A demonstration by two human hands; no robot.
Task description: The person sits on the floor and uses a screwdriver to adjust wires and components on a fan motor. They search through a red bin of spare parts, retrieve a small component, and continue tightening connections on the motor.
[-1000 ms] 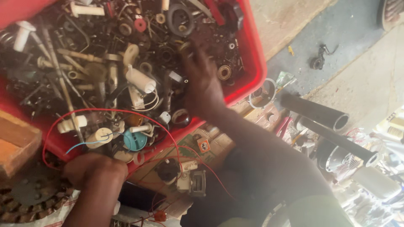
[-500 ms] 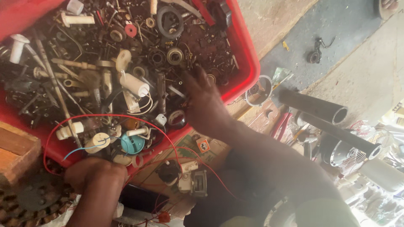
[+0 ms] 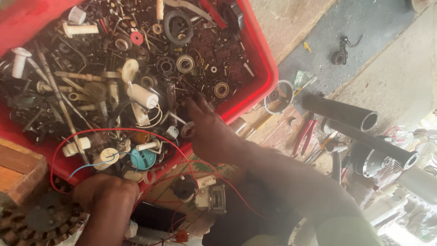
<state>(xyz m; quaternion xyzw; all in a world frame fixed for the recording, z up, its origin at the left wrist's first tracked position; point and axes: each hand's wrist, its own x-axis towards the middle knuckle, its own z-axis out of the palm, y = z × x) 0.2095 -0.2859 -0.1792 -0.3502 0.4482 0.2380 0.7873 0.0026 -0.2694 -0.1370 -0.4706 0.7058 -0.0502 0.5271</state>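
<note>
A red plastic tray (image 3: pixel 265 59) is heaped with several small metal and plastic parts: bearings (image 3: pixel 185 64), a black rubber ring (image 3: pixel 178 27), screws, a white cylinder with wires (image 3: pixel 142 95) and a teal round piece (image 3: pixel 143 159). My right hand (image 3: pixel 207 132) reaches over the near rim, fingers spread and tips touching the parts close to that edge. It grips nothing. My left hand (image 3: pixel 104 193) is curled at the tray's near rim, beside a loop of red wire (image 3: pixel 91 131). What lies under its fingers is hidden.
Two dark pipes (image 3: pixel 346 111) lie to the right, with red-handled pliers (image 3: pixel 302 136) and other tools beside them. A wooden block (image 3: pixel 18 168) and a dark toothed disc (image 3: pixel 41 223) sit at the left. A small grey electrical part (image 3: pixel 211 198) rests under my right forearm.
My right hand has drawn back from the middle of the heap toward the tray's near rim. The left hand stays at the rim. The view has shifted slightly.
</note>
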